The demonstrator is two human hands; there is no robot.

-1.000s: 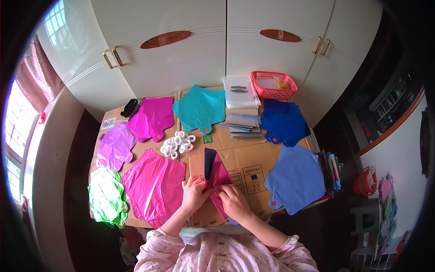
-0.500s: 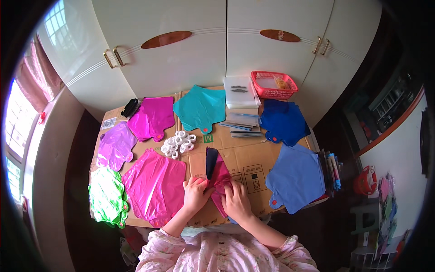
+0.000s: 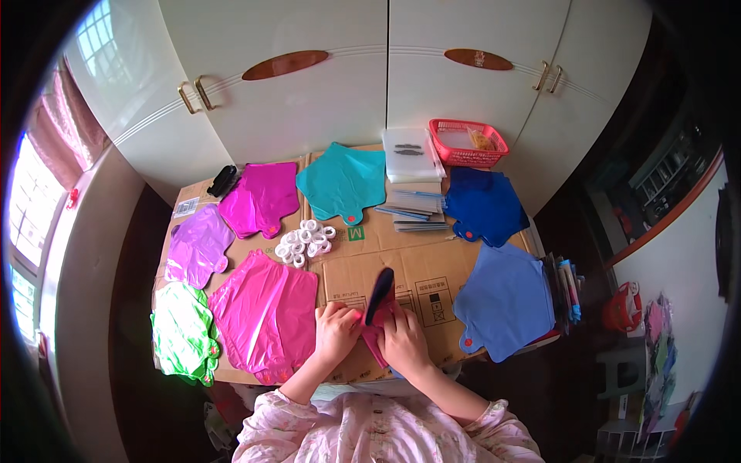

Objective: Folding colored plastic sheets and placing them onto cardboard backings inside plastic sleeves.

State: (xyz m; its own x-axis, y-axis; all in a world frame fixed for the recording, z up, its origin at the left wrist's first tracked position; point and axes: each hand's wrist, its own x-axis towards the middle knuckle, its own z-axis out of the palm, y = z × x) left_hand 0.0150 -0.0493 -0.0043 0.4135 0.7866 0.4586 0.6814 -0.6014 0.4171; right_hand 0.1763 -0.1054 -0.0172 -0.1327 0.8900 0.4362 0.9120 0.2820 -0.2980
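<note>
Low at the middle of the cardboard, my right hand (image 3: 403,339) grips a folded foil balloon (image 3: 373,345), magenta with a dark navy part (image 3: 380,295) standing up at its far end. My left hand (image 3: 337,333) is closed at the balloon's left side, fingers bent against its edge; its fingertips are partly hidden. To the left lies a flat pink foil balloon (image 3: 266,312), and to the right a light blue one (image 3: 505,301). Past my hands, several white ribbon rolls (image 3: 305,243) sit in a small heap.
Around the cardboard (image 3: 401,258) lie more flat foil balloons: green (image 3: 184,328), lilac (image 3: 199,247), purple (image 3: 258,197), teal (image 3: 342,184) and dark blue (image 3: 485,204). Clear sleeves (image 3: 413,158), stacked cards (image 3: 417,207) and a red basket (image 3: 468,143) stand at the back before white cabinets.
The folded balloon has turned and tilted, its dark end shifting right and standing more upright. Less magenta shows between my hands, which have barely moved.
</note>
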